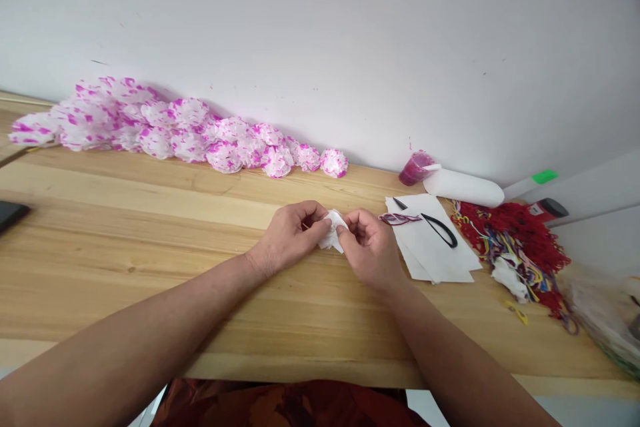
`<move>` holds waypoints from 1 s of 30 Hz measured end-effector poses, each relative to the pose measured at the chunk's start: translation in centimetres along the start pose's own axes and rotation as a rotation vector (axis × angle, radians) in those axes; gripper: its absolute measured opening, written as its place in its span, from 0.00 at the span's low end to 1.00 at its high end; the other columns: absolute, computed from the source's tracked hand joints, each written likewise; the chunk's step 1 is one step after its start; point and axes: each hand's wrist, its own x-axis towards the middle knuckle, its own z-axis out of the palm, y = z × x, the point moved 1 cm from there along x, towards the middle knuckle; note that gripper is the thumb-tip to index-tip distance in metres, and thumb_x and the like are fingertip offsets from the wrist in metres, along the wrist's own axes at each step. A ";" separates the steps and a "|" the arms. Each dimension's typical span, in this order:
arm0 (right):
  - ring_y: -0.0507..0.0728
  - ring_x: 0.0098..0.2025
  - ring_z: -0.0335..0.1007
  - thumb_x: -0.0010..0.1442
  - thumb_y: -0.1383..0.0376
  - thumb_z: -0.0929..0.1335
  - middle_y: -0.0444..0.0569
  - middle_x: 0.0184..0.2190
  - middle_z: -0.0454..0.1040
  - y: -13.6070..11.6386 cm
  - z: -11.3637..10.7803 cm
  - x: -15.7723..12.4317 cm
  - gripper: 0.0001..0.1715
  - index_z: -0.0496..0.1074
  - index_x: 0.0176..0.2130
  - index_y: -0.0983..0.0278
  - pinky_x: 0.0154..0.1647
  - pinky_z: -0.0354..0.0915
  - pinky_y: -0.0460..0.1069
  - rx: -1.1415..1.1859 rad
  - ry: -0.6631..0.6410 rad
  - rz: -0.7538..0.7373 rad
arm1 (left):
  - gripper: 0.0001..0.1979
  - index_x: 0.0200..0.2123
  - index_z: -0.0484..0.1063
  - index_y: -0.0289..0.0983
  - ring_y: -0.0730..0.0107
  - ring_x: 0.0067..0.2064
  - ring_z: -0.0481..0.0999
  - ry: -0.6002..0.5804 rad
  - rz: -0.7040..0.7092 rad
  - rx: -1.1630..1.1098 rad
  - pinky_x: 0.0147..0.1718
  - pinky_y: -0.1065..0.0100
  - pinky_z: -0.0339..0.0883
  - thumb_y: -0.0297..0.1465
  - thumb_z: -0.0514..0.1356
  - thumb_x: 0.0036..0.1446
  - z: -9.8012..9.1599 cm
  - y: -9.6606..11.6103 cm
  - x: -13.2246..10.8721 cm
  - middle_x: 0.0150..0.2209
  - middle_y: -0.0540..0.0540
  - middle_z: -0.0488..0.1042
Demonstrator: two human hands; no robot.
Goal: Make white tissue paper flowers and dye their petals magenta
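Observation:
A small piece of white tissue paper (332, 235), crumpled or folded, is pinched between both hands just above the wooden table. My left hand (293, 232) grips its left side with thumb and fingers closed. From the other side, the thumb and curled fingers of my right hand (369, 245) press on it. To the right of that hand lie a stack of white paper sheets (434, 257) and thin purple-and-white string (399, 219). A pair of scissors with a black handle (441, 230) rests on the sheets, its blades partly hidden.
White-and-magenta paper flowers (190, 137) line the wall at the back left. Toward the back right are a cup of magenta stuff (416, 168), a white roll (463, 187) and red yarn (520, 233). A clear plastic bag (605, 313) lies far right, a dark object (11, 213) far left.

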 end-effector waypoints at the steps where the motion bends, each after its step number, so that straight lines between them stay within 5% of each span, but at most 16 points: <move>1: 0.50 0.24 0.61 0.57 0.65 0.68 0.41 0.23 0.66 -0.1 0.0 0.0 0.05 0.67 0.31 0.63 0.24 0.58 0.45 -0.023 0.015 -0.021 | 0.10 0.30 0.72 0.35 0.73 0.28 0.70 -0.001 -0.003 0.008 0.27 0.73 0.63 0.36 0.59 0.59 0.0 0.1 0.0 0.27 0.50 0.73; 9: 0.49 0.23 0.59 0.57 0.66 0.68 0.40 0.21 0.65 -0.3 0.0 -0.1 0.06 0.68 0.29 0.63 0.23 0.57 0.45 -0.171 0.074 -0.130 | 0.11 0.29 0.71 0.35 0.74 0.28 0.69 0.010 0.030 0.071 0.26 0.73 0.62 0.36 0.58 0.59 0.0 0.0 -0.1 0.26 0.51 0.71; 30: 0.50 0.24 0.60 0.61 0.60 0.68 0.41 0.22 0.67 0.4 -0.2 0.0 0.11 0.68 0.30 0.63 0.23 0.55 0.45 0.098 -0.058 0.092 | 0.10 0.31 0.71 0.36 0.72 0.28 0.69 -0.066 -0.076 -0.044 0.26 0.71 0.62 0.38 0.61 0.56 -0.2 0.1 0.1 0.27 0.50 0.73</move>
